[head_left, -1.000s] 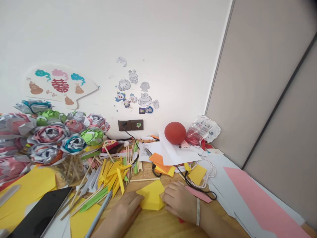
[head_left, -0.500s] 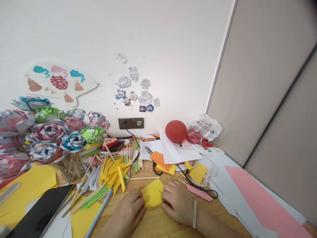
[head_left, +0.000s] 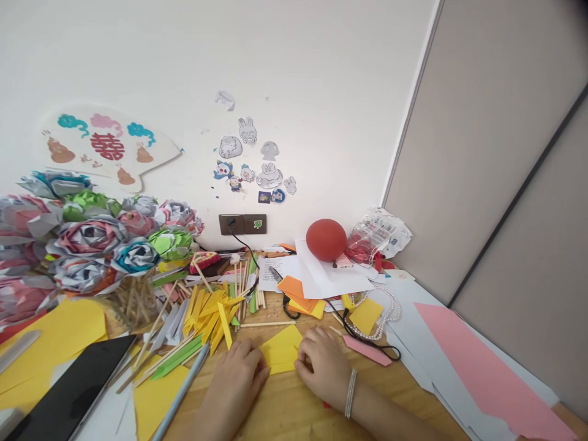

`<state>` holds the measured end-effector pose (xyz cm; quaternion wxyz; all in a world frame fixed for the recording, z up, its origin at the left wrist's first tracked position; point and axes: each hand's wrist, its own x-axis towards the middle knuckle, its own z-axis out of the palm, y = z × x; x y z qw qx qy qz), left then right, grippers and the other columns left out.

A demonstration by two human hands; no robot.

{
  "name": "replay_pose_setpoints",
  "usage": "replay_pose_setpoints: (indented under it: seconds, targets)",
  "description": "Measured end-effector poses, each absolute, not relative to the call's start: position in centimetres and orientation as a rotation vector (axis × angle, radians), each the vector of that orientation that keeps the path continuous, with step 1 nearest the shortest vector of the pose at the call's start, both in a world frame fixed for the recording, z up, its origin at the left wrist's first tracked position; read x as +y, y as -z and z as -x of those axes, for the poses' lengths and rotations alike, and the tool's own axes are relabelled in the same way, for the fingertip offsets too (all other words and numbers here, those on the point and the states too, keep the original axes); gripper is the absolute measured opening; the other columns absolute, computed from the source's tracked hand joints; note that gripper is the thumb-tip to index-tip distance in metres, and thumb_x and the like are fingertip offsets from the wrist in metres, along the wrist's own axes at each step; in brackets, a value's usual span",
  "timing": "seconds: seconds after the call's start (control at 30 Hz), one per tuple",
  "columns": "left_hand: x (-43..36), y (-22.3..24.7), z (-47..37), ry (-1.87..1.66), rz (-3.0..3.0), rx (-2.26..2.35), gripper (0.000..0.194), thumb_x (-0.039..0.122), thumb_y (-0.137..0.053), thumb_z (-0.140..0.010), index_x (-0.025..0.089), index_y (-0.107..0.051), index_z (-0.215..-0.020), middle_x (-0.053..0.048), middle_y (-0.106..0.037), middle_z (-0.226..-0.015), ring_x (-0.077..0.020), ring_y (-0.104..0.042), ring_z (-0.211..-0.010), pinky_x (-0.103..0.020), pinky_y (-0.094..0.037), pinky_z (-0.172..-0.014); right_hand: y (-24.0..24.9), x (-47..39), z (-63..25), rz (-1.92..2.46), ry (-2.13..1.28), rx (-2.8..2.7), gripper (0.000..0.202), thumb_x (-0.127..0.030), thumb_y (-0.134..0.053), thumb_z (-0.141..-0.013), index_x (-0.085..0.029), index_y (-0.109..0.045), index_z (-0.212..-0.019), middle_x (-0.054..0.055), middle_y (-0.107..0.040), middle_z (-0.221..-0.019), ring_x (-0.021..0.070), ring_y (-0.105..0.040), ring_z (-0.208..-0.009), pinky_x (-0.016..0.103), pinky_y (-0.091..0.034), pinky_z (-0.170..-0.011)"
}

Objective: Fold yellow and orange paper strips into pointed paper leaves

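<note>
At the near edge of the table [head_left: 294, 407], the left hand [head_left: 241, 373] and right hand [head_left: 321, 364] pinch opposite sides of a yellow paper sheet [head_left: 281, 352], probably to keep its folded lower strip flat and even. Wooden sticks [head_left: 269, 324] and folded yellow strips [head_left: 209, 315] lie just beyond, presumably to stay within reach.
</note>
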<state>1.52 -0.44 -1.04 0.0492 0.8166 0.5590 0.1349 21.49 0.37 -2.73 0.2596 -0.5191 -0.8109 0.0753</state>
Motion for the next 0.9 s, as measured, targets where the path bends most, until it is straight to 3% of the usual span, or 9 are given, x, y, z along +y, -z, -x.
replay_pose_setpoints:
  seconds: [0.2, 0.33, 0.43, 0.63, 0.7, 0.9]
  targets:
    - [-0.3, 1.5, -1.0, -0.520, -2.566, 1.692, 0.004, 0.016, -0.056, -0.080, 0.018, -0.060, -0.079, -0.003, -0.056, -0.085, -0.0193, -0.054, -0.081, -0.030, -0.042, -0.072, 3.2, 0.6, -21.7, 1.378, -0.198, -2.188, 0.010, -0.017, -0.063, -0.070, -0.019, -0.053, -0.072, -0.002, -0.054, -0.079, 0.0166, -0.045, -0.078, 0.029, -0.029, -0.070]
    - [-0.5, 2.3, -1.0, -0.726, -2.909, 1.462, 0.021, 0.013, -0.053, -0.083, 0.030, -0.064, -0.092, -0.002, -0.056, -0.098, -0.0210, -0.051, -0.092, -0.031, -0.040, -0.077, 3.6, 0.7, -21.5, 1.202, -0.081, -2.286, 0.015, -0.014, -0.061, -0.076, -0.025, -0.059, -0.086, -0.002, -0.053, -0.082, 0.0161, -0.044, -0.080, 0.029, -0.027, -0.071]
    - [-0.7, 2.6, -1.0, -0.796, -3.089, 1.318, 0.015, 0.023, -0.054, -0.087, 0.033, -0.065, -0.091, -0.001, -0.058, -0.100, -0.0216, -0.050, -0.092, -0.033, -0.039, -0.078, 3.6, 0.6, -21.5, 1.037, 0.119, -2.392, 0.016, -0.016, -0.056, -0.083, -0.030, -0.064, -0.081, -0.002, -0.049, -0.076, 0.0153, -0.040, -0.074, 0.030, -0.025, -0.068]
    - [-1.3, 0.9, -0.2, -0.512, -3.060, 1.391, 0.018, 0.020, -0.055, -0.087, 0.033, -0.065, -0.095, -0.001, -0.060, -0.098, -0.0208, -0.051, -0.091, -0.035, -0.038, -0.080, 1.9, 0.4, -23.3, 0.877, 0.202, -2.583, 0.019, -0.022, -0.054, -0.084, -0.034, -0.065, -0.094, -0.001, -0.049, -0.076, 0.0164, -0.038, -0.073, 0.031, -0.024, -0.065]
    - [-1.4, -0.1, 0.3, -0.360, -3.013, 1.356, 0.021, 0.020, -0.052, -0.088, 0.034, -0.065, -0.096, 0.000, -0.060, -0.089, -0.0191, -0.053, -0.085, -0.031, -0.039, -0.075, 1.3, 0.4, -24.1, 0.877, 0.169, -2.621, 0.022, -0.023, -0.053, -0.084, -0.035, -0.065, -0.098, 0.000, -0.051, -0.077, 0.0162, -0.039, -0.073, 0.030, -0.024, -0.063]
    - [-1.3, -1.4, 1.4, -0.243, -2.908, 1.292, 0.032, 0.018, -0.049, -0.087, 0.040, -0.062, -0.105, 0.000, -0.062, -0.090, -0.0197, -0.056, -0.082, -0.029, -0.040, -0.070, 0.5, 0.9, -25.3, 0.935, -0.002, -2.684, 0.027, -0.019, -0.050, -0.085, -0.034, -0.068, -0.098, 0.001, -0.053, -0.076, 0.0160, -0.042, -0.072, 0.028, -0.026, -0.061]
